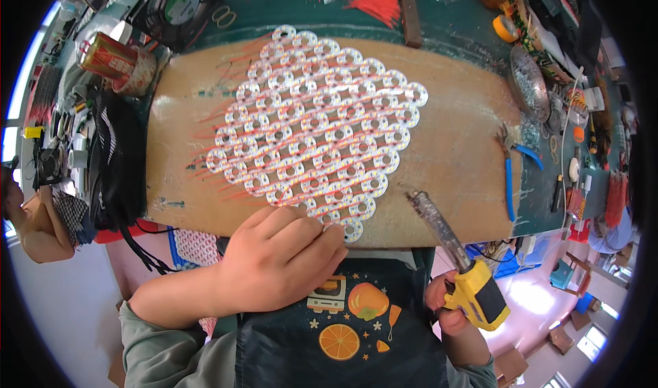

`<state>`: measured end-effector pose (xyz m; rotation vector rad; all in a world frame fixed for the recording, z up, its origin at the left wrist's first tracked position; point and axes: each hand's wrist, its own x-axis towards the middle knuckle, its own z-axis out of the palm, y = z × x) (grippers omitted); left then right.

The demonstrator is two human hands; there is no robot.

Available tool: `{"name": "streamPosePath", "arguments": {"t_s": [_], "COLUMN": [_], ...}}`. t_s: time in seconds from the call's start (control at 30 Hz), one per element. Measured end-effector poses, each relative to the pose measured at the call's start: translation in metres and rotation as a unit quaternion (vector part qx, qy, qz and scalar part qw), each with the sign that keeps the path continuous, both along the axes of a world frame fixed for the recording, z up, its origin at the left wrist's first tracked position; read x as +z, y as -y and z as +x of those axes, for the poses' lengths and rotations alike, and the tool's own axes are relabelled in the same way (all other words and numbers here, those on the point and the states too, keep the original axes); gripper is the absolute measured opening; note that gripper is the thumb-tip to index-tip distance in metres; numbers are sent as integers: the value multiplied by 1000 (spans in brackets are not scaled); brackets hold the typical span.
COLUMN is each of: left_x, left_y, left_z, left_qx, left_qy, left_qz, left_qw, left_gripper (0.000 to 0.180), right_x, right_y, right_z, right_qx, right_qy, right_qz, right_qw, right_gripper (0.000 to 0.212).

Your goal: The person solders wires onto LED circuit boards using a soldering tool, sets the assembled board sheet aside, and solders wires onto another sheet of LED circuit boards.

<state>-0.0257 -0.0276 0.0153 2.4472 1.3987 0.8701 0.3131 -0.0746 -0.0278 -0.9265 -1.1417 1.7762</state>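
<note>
A slanted sheet of white ring-shaped LED circuit boards (314, 115), joined by red wires, lies on a brown work board (459, 127). Loose red wire ends stick out along its left side. My left hand (281, 258) is closed over the sheet's near edge, knuckles up, covering some rings there; whatever its fingertips pinch is hidden. In my right hand (449, 304) is a yellow and black soldering gun (483, 295). Its metal barrel (439, 227) slants up and left, and the tip hangs to the right of the rings, apart from them.
Blue-handled pliers (509, 189) lie at the board's right edge, near a metal dish (528, 86) and a tape roll (505, 28). Behind are red wires (375, 1), a bar (410, 11) and a black fan (179, 7). A tin (110, 57) and another person (44, 223) are at left.
</note>
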Motion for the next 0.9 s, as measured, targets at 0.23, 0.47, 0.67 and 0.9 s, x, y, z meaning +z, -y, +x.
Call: {"name": "streamPosePath", "arguments": {"t_s": [0.23, 0.47, 0.67, 0.9], "left_x": [24, -3, -9, -19], "left_y": [-126, -258, -300, -293], "left_z": [-36, -30, -4, 3], "left_qx": [46, 75, 105, 73], "left_qy": [-122, -270, -377, -419], "left_qz": [94, 130, 120, 141], "left_qw": [987, 951, 912, 894], "left_gripper": [16, 9, 10, 13], "right_x": [9, 5, 5, 7], "right_y": [-72, -100, -103, -103], "right_z": [-23, -41, -39, -37], "right_qx": [-106, -148, -139, -130], "right_qy": [-22, -48, -73, -77], "right_qz": [54, 54, 30, 13], "right_qw": [993, 986, 987, 988], "right_gripper": [78, 71, 70, 70]}}
